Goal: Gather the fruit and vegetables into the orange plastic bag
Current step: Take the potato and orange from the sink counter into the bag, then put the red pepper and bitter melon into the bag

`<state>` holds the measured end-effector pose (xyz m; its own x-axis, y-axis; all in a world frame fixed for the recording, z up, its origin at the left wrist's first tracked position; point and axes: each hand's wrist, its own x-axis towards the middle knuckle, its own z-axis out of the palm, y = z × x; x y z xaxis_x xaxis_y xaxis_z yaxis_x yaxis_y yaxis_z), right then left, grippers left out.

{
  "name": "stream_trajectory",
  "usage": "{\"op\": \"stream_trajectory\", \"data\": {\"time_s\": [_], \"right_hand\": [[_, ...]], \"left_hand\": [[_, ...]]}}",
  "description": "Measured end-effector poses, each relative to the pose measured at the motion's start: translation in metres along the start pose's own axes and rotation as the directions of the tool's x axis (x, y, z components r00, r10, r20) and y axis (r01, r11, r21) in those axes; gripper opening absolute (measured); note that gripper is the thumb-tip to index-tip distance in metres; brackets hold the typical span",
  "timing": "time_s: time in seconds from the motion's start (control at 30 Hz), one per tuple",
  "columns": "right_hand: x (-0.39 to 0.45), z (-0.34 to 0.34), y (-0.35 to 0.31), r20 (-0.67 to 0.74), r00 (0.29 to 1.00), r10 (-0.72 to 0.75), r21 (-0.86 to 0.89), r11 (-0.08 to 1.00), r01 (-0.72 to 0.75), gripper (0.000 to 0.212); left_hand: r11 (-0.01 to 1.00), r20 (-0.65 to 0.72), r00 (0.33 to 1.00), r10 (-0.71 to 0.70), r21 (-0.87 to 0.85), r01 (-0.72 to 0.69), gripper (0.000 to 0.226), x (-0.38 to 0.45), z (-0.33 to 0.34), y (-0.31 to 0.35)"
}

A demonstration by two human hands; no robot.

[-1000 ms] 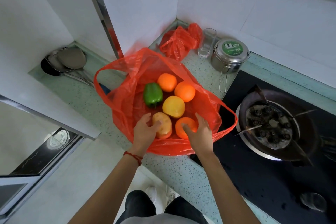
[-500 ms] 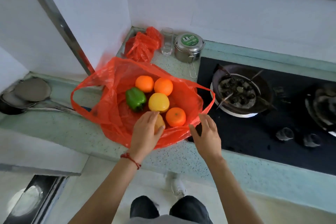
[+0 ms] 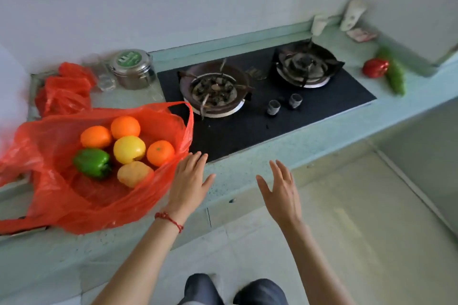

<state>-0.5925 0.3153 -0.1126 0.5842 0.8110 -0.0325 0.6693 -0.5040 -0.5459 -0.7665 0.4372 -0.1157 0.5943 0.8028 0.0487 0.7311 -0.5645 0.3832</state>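
White walls (image 3: 223, 7), pale green counter (image 3: 309, 141), tiled floor (image 3: 347, 242).

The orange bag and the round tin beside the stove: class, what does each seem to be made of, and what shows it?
Orange plastic bag: thin, glossy plastic film, apparently; it crumples and the contents show faintly through its wall.
Round lidded tin: seemingly bare metal, likely steel; silvery-grey reflective sides, with a green label on the lid.
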Motion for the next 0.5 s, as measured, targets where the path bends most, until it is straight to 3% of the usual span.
{"op": "stream_trajectory", "data": {"time_s": [0.27, 0.5], "right_hand": [[-0.055, -0.068, 0.094, -0.169, 0.952, 0.257, 0.031, 0.966, -0.255, 0.056], [-0.106, -0.122, 0.171, -0.278, 0.865, 0.419, 0.045, 0.905, -0.424, 0.056]], "left_hand": [[0.963, 0.094, 0.958, 0.270, -0.054, -0.266, 0.051, 0.012, 0.041, 0.119], [0.883, 0.151, 0.869, 0.470, -0.082, -0.463, 0.064, 0.007, 0.081, 0.219]]}}
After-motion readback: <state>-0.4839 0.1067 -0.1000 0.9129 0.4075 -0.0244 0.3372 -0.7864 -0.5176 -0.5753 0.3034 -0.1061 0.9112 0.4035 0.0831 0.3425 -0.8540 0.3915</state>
